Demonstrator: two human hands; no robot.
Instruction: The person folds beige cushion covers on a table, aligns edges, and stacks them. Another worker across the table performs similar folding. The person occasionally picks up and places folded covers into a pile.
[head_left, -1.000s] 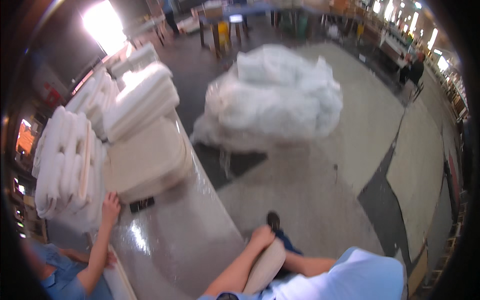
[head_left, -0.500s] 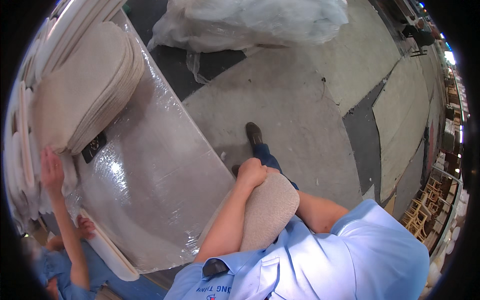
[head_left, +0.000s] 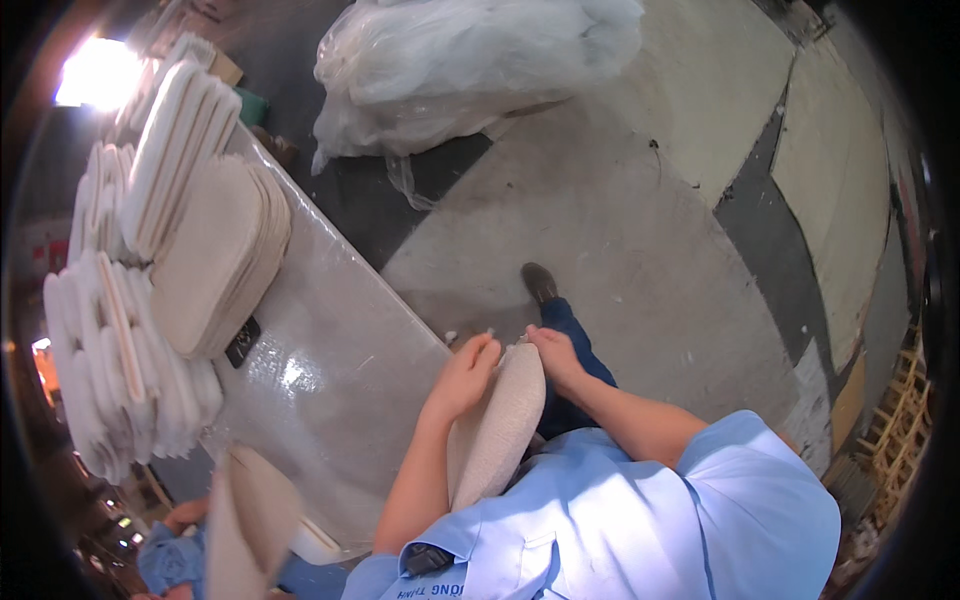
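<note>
- Beside the table's (head_left: 340, 370) near edge, my left hand (head_left: 465, 375) and right hand (head_left: 555, 355) clamp their fingers on the beige cushion's (head_left: 495, 425) top end.
- Cushion stands against my chest.

Strong white glare blows out the upper left corner, and a bright sheen sits on the plastic-covered desk (head_left: 340, 370). The floor (head_left: 650, 220) is evenly lit and sharp. Heavy fisheye bending, black vignette around the rim.

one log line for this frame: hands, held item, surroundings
left hand: grips beige seat pad | right hand: on pad's top edge | pad upright against chest | plastic-covered table at left, stacked pads on it
</note>
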